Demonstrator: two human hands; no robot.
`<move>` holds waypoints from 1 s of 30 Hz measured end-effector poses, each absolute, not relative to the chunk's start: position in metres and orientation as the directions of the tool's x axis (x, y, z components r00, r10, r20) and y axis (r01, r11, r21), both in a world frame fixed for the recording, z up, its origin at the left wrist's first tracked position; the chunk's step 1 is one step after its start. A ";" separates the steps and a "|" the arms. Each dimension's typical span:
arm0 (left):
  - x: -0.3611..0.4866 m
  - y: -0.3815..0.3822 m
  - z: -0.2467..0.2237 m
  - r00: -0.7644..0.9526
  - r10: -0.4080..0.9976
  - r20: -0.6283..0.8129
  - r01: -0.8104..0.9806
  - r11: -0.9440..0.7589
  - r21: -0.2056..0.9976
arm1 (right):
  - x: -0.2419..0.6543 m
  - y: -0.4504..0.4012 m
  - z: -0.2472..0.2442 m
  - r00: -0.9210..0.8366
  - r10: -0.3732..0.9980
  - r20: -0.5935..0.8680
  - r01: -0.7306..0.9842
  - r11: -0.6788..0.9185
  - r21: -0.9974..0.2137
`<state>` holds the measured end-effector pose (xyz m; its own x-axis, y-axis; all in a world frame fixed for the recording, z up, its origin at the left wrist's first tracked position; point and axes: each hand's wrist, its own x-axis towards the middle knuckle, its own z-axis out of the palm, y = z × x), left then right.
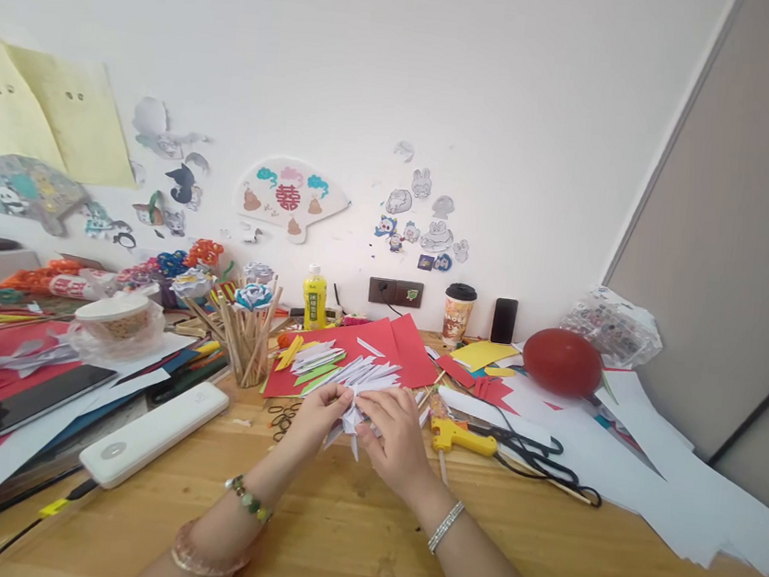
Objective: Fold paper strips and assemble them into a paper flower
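Note:
In the middle of the head view, my left hand [319,420] and my right hand [396,436] meet around a piece of folded white paper [352,435] with pointed strips sticking out. The fingers of both hands pinch it from either side, and they hide part of it. Just beyond my hands, a pile of folded white paper strips [365,371] lies on red paper sheets [392,340], along with green folded strips [317,372] and a few yellow ones [289,352].
Right of my hands lie a yellow glue gun [461,437], black scissors [538,463] and a red balloon [562,362]. On the left are a white elongated device [156,434], a cup of wooden sticks [247,347] and a phone [9,412]. A yellow bottle [315,297] and coffee cup [457,315] stand behind.

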<state>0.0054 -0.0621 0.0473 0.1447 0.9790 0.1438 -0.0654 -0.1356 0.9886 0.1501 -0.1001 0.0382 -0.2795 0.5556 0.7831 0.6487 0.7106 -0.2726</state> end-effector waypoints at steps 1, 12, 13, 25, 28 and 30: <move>0.005 -0.061 0.046 0.166 0.978 0.125 -0.081 -0.113 0.990 | 0.150 -0.100 0.038 -0.289 0.550 0.783 0.635 0.722 -0.273; 0.005 -0.063 0.046 0.267 0.963 0.035 -0.210 0.022 0.977 | 0.149 -0.099 0.040 -0.270 0.572 0.775 0.508 0.768 -0.390; 0.005 -0.063 0.046 0.266 0.963 0.037 -0.211 0.021 0.977 | 0.149 -0.098 0.040 -0.258 0.580 0.772 0.501 0.764 -0.407; 0.004 -0.060 0.045 0.209 0.969 0.135 -0.197 -0.093 0.976 | 0.147 -0.093 0.032 -0.205 0.548 0.811 0.522 0.762 -0.383; 0.005 -0.062 0.045 0.193 0.972 0.134 -0.148 -0.106 0.983 | 0.148 -0.094 0.031 -0.245 0.516 0.821 0.584 0.754 -0.300; 0.006 -0.063 0.045 0.192 0.975 0.115 -0.110 -0.095 0.989 | 0.149 -0.094 0.030 -0.255 0.512 0.820 0.658 0.713 -0.240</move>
<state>0.0062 -0.0628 0.0448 0.1924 0.9745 0.1153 -0.1101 -0.0953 0.9893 0.1486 -0.0941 0.0303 -0.2553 0.5120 0.8201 0.6582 0.7134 -0.2405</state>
